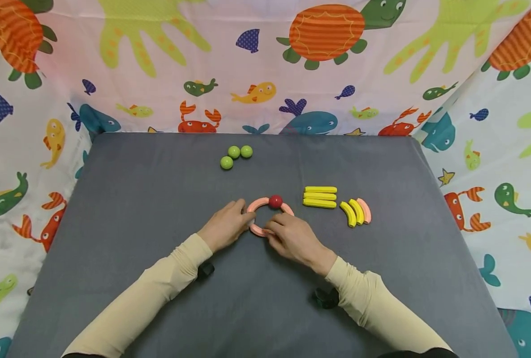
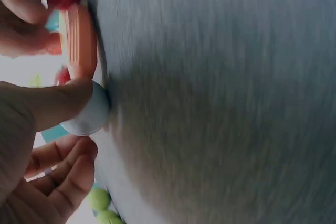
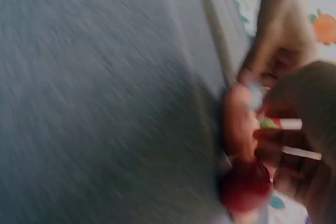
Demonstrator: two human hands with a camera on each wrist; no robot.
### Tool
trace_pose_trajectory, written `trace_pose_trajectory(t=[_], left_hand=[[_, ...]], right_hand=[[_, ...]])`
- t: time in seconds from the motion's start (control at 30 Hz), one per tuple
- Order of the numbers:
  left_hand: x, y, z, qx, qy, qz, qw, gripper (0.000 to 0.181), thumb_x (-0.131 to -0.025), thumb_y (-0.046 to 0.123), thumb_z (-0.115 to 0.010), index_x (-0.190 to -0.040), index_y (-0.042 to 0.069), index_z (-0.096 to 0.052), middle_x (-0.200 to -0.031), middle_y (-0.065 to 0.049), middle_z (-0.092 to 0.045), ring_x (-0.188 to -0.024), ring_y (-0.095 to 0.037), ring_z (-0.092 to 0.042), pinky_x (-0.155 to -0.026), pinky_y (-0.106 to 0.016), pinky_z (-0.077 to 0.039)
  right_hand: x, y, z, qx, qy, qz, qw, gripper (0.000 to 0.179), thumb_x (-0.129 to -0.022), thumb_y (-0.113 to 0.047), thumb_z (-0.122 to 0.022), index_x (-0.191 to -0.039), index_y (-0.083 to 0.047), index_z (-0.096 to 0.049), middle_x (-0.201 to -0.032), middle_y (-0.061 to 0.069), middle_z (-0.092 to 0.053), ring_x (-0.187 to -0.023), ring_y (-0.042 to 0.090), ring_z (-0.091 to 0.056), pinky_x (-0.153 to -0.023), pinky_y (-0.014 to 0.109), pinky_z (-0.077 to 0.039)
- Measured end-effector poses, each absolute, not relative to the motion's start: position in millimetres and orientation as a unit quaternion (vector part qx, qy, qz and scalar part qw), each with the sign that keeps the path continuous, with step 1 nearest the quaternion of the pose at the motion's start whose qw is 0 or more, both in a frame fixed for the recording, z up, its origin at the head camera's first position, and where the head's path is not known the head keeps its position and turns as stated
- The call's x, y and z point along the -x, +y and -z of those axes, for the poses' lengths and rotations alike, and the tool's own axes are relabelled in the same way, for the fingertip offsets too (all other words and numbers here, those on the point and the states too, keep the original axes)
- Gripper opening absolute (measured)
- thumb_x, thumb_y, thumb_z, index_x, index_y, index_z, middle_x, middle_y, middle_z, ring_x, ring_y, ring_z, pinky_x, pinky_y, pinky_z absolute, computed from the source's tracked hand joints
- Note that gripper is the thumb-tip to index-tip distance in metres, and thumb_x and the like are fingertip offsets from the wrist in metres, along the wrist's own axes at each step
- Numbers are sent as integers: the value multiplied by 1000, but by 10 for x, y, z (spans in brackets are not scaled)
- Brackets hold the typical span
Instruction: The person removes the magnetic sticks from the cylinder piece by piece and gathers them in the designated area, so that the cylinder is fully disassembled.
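Observation:
Toy curved pink sticks and balls form a ring low on the grey tabletop, with a red ball [image 1: 275,201] at its far side. At the ring's left, my left hand [image 1: 225,226] pinches a white ball [image 2: 90,116], its thumb on the near face. This ball meets one end of the near curved pink stick [image 2: 81,45]. My right hand [image 1: 296,238] holds that stick on the ring's near side, fingers behind it. Another red ball [image 3: 244,187] sits at the stick's other end. The right wrist view is blurred, and my right hand covers part of the ring.
Three straight yellow sticks [image 1: 320,196] lie right of the ring. Beside them are two curved yellow sticks [image 1: 352,213] and a loose curved pink stick [image 1: 365,211]. Three green balls [image 1: 234,152] rest near the far edge. Sea-animal print cloth [image 1: 158,89] stands around the table [image 1: 135,179].

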State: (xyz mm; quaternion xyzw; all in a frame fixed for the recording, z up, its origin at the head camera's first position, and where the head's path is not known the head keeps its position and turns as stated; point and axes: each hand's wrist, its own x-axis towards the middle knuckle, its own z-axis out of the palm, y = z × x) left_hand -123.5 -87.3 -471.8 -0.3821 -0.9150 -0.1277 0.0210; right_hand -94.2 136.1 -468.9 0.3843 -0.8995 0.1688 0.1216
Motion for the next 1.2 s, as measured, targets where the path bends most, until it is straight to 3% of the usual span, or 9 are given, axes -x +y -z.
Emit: trace_pose_trajectory(t=[0.17, 0.3, 0.43, 0.57, 0.8, 1.0, 1.2], left_hand=[[1075, -790, 4732, 384, -916, 109, 44, 20, -87, 31, -75, -91, 13, -68, -80, -4, -55, -66, -17, -50, -58, -28, -46], [1009, -744, 4732, 377, -918, 111, 48, 26, -84, 37, -76, -86, 13, -67, -77, -3, -53, -63, -13, -49, -53, -26, -43], [1006, -740, 4722, 379, -917, 112, 46, 23, -84, 32, -78, -84, 12, -67, -83, -4, -53, -65, -14, -48, -54, -26, -44], [1030, -764, 4700, 387, -914, 120, 33, 14, -86, 22, -75, -86, 10, -68, -91, -6, -54, -69, -16, -48, -58, -28, -47], [1040, -815, 4678, 373, -917, 140, 3, 7, -87, 17, -72, -89, 11, -69, -97, -7, -55, -75, -18, -52, -63, -31, -51], [1012, -800, 4666, 370, -920, 125, -13, 15, -83, 21, -78, -93, 14, -70, -104, -7, -57, -86, -20, -57, -69, -34, -54], [1012, -743, 4695, 388, -917, 80, 40, 21, -83, 31, -78, -99, 19, -74, -96, -3, -62, -84, -19, -57, -68, -31, -53]], right_hand=[[942, 1212, 4825, -403, -891, -115, 174, 9, -80, -15, -78, -82, -12, -70, -77, 1, -65, -71, 19, -57, -102, 46, -48], [938, 1182, 4836, -405, -890, -96, 188, 11, -79, -15, -79, -78, -12, -69, -74, 2, -64, -71, 20, -57, -104, 44, -47], [910, 1243, 4803, -392, -899, -93, 172, 14, -80, -17, -79, -91, -14, -71, -86, 3, -65, -78, 20, -58, -87, 35, -52], [901, 1402, 4759, -366, -915, -83, 149, 25, -77, -11, -79, -101, -13, -71, -98, 7, -63, -83, 22, -55, -71, 33, -48], [1026, 1590, 4740, -329, -930, -104, 127, 27, -75, -7, -84, -99, -8, -71, -94, 9, -60, -83, 23, -56, -73, 33, -52], [1201, 1595, 4779, -309, -933, -140, 123, 24, -78, -8, -81, -100, -6, -70, -96, 10, -61, -84, 25, -55, -75, 35, -51], [1363, 1560, 4779, -305, -932, -158, 120, 23, -79, -5, -80, -100, -4, -71, -96, 11, -60, -83, 25, -55, -76, 36, -50]])
